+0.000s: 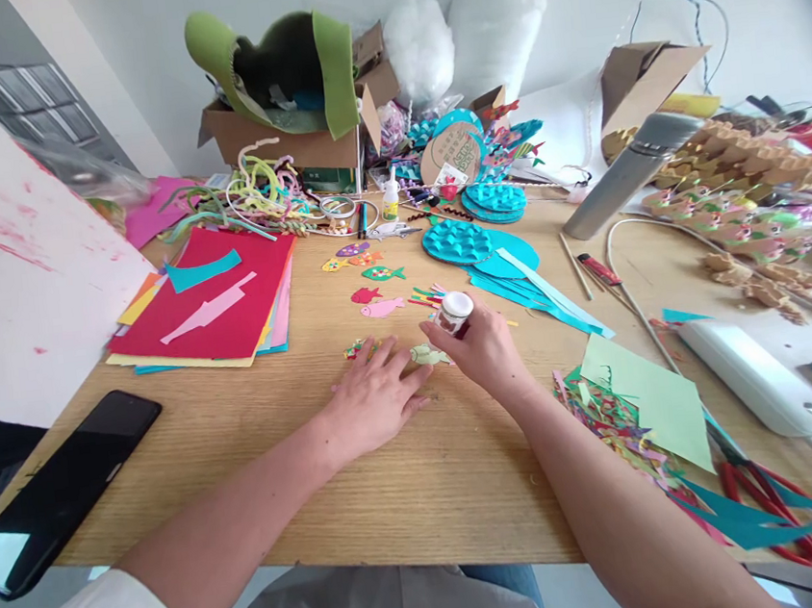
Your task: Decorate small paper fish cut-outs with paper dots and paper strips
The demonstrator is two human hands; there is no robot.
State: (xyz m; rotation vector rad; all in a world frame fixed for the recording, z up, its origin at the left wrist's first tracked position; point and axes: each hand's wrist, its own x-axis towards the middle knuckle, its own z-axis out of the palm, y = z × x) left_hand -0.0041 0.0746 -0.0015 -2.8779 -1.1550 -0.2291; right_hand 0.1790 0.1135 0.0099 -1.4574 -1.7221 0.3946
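Around the middle of the frame, the right hand (481, 346) has its fingers wrapped round a small white-capped bottle (456, 306). The left hand (377, 391) lies spread, not gripping anything I can see, with the pale green fish (426, 354) right by its fingertips, just below center. Above them, the green fish (383, 273) and yellow fish (334, 265) already have colored bits on, so I'd call those done. Red fish (365, 296) and pink fish (381, 308) look pretty plain, so probably still left to decorate.

L hand (370, 393) palm-down, splayed, R hand (489, 351) curled
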